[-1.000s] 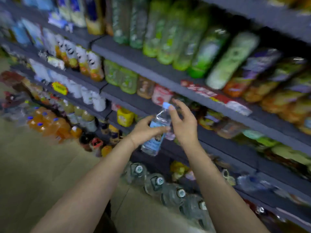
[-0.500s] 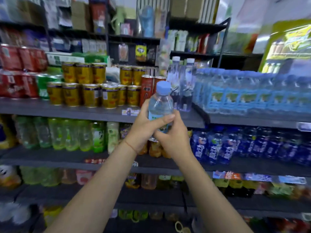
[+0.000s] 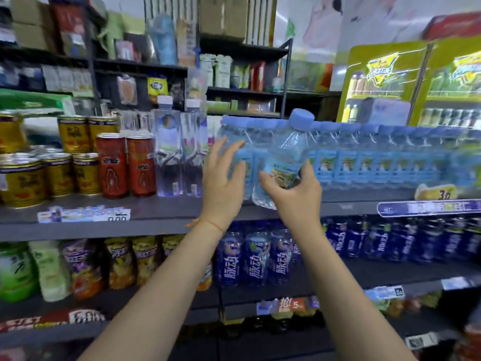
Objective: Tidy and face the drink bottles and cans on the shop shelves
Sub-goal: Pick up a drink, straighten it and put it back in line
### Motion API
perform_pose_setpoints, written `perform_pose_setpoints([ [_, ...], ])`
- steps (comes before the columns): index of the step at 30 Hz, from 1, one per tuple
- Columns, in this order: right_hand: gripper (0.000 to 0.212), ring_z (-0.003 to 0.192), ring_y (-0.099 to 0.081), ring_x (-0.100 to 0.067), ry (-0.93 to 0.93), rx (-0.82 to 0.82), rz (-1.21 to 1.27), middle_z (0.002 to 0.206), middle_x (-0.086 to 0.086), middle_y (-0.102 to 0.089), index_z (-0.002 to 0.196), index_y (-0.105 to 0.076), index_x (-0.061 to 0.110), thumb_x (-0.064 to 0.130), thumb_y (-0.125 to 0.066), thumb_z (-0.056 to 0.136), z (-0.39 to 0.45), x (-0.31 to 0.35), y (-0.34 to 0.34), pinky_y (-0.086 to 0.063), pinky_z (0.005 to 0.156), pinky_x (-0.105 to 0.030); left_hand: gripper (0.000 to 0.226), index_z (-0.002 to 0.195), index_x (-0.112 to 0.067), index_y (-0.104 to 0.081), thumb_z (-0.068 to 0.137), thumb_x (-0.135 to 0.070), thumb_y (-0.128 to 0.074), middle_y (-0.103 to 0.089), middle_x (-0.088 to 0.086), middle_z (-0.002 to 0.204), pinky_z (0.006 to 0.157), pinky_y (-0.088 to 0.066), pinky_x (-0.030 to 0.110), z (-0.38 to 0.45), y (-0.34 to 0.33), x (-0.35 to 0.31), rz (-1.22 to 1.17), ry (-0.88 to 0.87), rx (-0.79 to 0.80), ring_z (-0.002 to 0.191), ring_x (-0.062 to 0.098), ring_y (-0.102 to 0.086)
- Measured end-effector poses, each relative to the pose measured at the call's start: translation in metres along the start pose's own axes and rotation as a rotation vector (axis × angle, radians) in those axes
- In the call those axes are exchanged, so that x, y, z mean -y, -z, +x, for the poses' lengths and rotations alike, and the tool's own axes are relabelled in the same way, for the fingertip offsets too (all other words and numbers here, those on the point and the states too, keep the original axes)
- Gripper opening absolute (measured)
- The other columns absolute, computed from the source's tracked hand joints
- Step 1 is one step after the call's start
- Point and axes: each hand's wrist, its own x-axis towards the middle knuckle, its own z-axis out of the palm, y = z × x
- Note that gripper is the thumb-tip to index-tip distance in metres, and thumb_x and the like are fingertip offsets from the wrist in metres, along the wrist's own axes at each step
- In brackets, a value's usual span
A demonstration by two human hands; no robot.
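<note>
Right hand grips tilted water bottle; left hand spread.

Clearly a small shop, a convenience store or minimart by the look of the stock. Stood before grey metal shelves tiered one above another, each packed with drinks faced outward: gold cans and red cans on the left, a long row of blue-capped water bottles on the right, dark blue bottles on the tier beneath. Carried price tags and promotional strips along the shelf edges (one yellow tag printed with a number). Backed by further racks of boxed goods and a yellow-framed drinks display at the upper right.
</note>
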Motion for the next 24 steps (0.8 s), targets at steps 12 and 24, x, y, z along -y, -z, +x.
perform_pose_setpoints([
  [12, 0.046, 0.074, -0.044, -0.003, -0.006, 0.129, -0.208, 0.102, -0.001, -0.047, 0.095, -0.049, 0.017, 0.052, -0.074, 0.078, 0.094, -0.082, 0.090, -0.033, 0.055, -0.016, 0.069, 0.157, -0.031, -0.006, 0.094, -0.045, -0.030, 0.003, 0.016, 0.164, 0.110, -0.005, 0.074, -0.019, -0.144, 0.024, 1.095, -0.069, -0.165, 0.150, 0.043, 0.002],
  [24, 0.088, 0.144, -0.027, -0.024, -0.026, 0.414, -0.274, 0.164, -0.003, -0.012, 0.157, -0.012, 0.022, 0.050, -0.062, 0.091, 0.102, -0.103, 0.094, -0.040, 0.104, -0.038, 0.070, 0.157, -0.032, 0.001, 0.095, -0.045, -0.029, 0.007, 0.014, 0.164, 0.113, -0.007, 0.071, -0.021, -0.149, 0.020, 1.207, 0.002, -0.158, 0.150, 0.039, 0.006],
])
